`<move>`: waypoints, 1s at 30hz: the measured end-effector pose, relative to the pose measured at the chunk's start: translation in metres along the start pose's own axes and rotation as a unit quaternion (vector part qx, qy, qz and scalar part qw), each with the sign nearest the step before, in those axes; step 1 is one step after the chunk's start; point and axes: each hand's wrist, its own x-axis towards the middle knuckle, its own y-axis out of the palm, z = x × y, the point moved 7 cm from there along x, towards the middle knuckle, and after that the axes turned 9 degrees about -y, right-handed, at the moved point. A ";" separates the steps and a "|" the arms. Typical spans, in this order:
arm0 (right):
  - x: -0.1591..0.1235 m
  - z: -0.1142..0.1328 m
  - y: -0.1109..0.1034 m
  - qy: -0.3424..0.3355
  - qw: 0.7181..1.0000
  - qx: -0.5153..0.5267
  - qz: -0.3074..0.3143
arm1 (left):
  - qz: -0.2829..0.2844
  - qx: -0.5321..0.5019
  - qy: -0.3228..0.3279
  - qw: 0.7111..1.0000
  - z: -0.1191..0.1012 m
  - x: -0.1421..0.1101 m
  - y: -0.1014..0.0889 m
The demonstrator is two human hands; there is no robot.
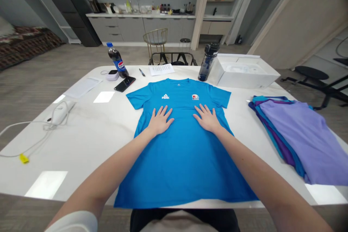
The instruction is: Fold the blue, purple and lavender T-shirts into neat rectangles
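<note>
A blue short-sleeved T-shirt (182, 159) is spread front side up on the white table (95, 134), its collar pointing away from me and its hem at the near edge. White print shows on one side of the chest and a red and white badge on the other. My left hand (160, 120) lies flat on the left of the chest, fingers spread. Opposite it, my right hand (208, 117) rests palm down below the badge, also with its fingers apart. Neither hand grips the cloth.
Folded garments (304, 134) lie in a pile at right. Behind stand a white box (241, 74), a dark water bottle (208, 61) and a cola bottle (117, 59). A phone (125, 84), pen (142, 72) and papers (161, 69) lie nearby. A white corded device (60, 113) sits left.
</note>
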 end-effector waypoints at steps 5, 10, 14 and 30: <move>-0.049 -0.006 0.001 0.034 0.999 -0.002 0.009 | 0.004 0.000 0.018 1.000 -0.004 -0.040 0.003; -0.093 0.028 -0.005 -0.034 0.999 0.016 0.011 | -0.019 -0.007 0.069 0.997 -0.029 -0.078 -0.001; -0.140 0.067 -0.005 -0.141 0.989 0.035 0.022 | -0.012 -0.016 0.142 0.990 -0.057 -0.122 0.004; -0.097 0.051 -0.009 -0.076 0.996 0.040 -0.010 | -0.021 -0.011 0.075 0.997 -0.069 -0.057 0.008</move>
